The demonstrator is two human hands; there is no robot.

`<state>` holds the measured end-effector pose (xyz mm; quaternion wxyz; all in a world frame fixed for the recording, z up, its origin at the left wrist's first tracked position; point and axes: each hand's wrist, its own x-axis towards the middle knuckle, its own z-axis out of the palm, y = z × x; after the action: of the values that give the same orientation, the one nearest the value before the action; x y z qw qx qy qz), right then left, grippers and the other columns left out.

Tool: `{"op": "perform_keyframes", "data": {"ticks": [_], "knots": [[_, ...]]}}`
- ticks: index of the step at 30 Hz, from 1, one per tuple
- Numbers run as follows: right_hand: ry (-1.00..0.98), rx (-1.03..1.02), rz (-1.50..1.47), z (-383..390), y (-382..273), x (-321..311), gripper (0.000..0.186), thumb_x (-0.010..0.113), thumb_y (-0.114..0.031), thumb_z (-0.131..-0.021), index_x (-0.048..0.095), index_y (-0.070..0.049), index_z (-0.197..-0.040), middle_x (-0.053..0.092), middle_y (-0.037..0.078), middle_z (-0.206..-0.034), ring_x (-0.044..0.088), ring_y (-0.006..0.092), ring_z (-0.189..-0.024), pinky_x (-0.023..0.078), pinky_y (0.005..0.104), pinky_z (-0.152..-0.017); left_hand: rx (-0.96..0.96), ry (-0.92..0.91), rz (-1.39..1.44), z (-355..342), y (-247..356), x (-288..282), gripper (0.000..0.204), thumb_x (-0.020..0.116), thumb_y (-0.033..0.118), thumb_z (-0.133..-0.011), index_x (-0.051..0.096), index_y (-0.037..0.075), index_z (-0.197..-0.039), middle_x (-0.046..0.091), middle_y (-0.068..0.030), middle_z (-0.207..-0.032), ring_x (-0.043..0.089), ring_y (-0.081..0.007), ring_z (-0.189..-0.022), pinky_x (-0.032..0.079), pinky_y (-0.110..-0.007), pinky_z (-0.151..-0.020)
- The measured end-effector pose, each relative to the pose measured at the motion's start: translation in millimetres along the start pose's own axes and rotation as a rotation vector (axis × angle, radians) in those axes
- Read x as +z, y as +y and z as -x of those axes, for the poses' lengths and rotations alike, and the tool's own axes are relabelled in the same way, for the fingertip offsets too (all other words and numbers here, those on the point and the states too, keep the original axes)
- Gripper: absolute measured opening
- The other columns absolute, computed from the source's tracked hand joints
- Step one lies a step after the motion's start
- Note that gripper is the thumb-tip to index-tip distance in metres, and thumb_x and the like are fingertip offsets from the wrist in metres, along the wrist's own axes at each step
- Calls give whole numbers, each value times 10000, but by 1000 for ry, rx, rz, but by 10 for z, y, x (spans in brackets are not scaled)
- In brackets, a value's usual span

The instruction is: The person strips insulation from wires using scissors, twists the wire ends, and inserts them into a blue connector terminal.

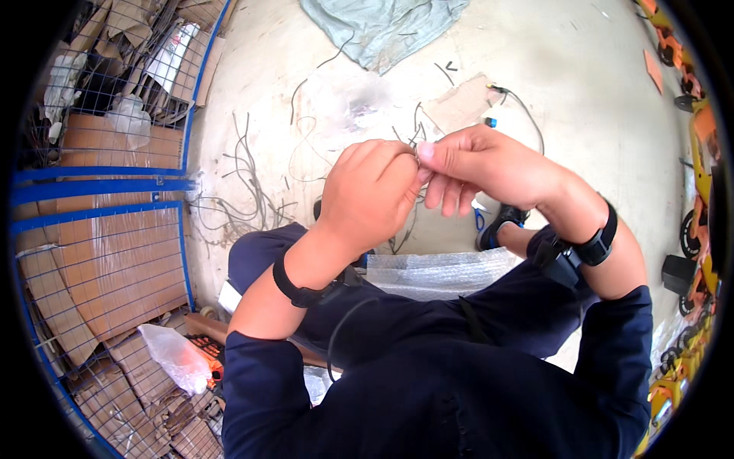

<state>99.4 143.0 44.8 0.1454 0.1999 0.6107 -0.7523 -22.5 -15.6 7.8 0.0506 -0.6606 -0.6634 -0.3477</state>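
Note:
My left hand (367, 187) is closed, its thumb and fingertips meeting those of my right hand (493, 164). Between them is a thin dark cable (414, 145), mostly hidden by the fingers. My right hand pinches it with thumb and forefinger, while its other fingers curl loosely below. More thin dark strands show just beyond the fingertips; I cannot tell whether they belong to the held piece or lie on the floor. Both hands are raised above my lap.
Loose cables (248, 183) lie on the floor at left. Beyond my hands are a cardboard piece (459, 103) and a grey-green cloth (382, 34). Blue-handled scissors (479, 219) lie by my shoe, near bubble wrap (440, 274). A blue wire cage (187, 252) of cardboard stands left; yellow-orange wheeled equipment (702, 145) lines the right.

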Motion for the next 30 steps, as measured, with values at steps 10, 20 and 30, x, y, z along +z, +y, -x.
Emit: {"op": "perform_keyframes", "data": {"ticks": [10,20,30], "knots": [[159,71,-165,31,271,28,257,591,-241,-929,629,-36,-779,592,2,-641,447,41,-465,317,178,-406,88,-34,-266,161,162,148,236,606,117,-731,610,14,-943,595,-91,-905,543,-220,-752,436,-338,-672],[124,142,-182,-39,341,-61,207,636,-211,-904,629,-49,-775,536,-24,-582,399,28,-460,296,178,-420,43,-135,-260,138,166,194,303,650,95,-772,613,-33,-1044,622,-133,-967,583,-282,-798,466,-379,-747],[162,69,-127,-6,400,-80,183,635,-214,-895,631,-56,-805,565,-24,-645,424,27,-522,338,182,-476,1,-185,-72,105,101,217,381,637,46,-761,567,-78,-1114,604,-166,-1006,592,-292,-860,470,-361,-761]]}}
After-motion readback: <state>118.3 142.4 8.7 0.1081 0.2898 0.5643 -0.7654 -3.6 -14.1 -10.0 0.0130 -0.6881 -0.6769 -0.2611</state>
